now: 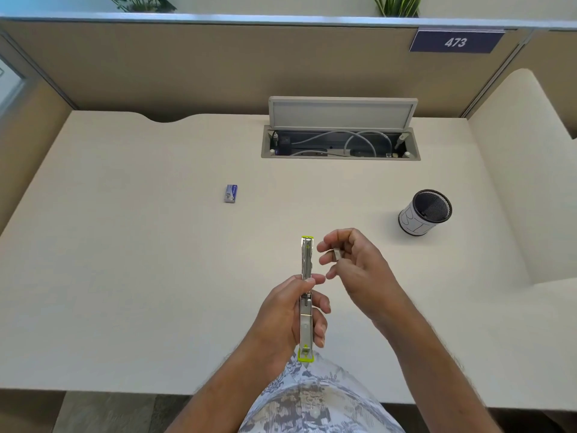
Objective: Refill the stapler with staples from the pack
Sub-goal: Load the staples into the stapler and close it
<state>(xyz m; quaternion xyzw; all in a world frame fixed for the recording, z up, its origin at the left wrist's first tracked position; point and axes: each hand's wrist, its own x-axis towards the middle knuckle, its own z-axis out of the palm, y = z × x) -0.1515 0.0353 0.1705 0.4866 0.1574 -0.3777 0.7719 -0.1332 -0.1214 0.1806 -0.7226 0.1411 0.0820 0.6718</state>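
The stapler (306, 260) is silver with yellow-green ends and is swung fully open into one long strip pointing away from me. My left hand (288, 317) grips it around the middle, above the desk. My right hand (352, 264) hovers just to the right of the stapler's far half and pinches a small silver strip of staples (336, 254) between thumb and fingers. The blue staple pack (231, 193) lies on the desk well off to the far left of both hands.
A black mesh cup (425, 212) with a white paper label stands to the right. An open cable hatch (340, 142) with its lid raised sits at the back of the cream desk (125, 260). Partition walls close off the back and sides.
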